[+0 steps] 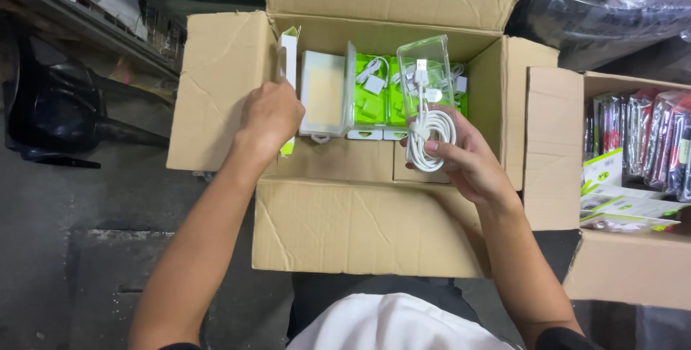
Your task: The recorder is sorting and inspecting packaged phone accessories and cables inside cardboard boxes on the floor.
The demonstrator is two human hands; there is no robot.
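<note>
An open cardboard box [360, 228] stands in front of me, with green-and-white charger packs [371, 98] lined up inside and one white pack [322, 94] beside them. My right hand [464, 159] holds a coiled white cable [430, 130] together with its clear plastic case [426, 69] over the box's right side. My left hand [270, 116] reaches into the box's left side and grips a thin green-and-white package [289, 48] standing against the left wall.
A second open cardboard box [626, 264] at the right holds several wrapped packets and green-white leaflets. Dark plastic bags [612, 12] lie at the top right. A black chair [57, 105] and a metal shelf [86, 5] stand at the left on the concrete floor.
</note>
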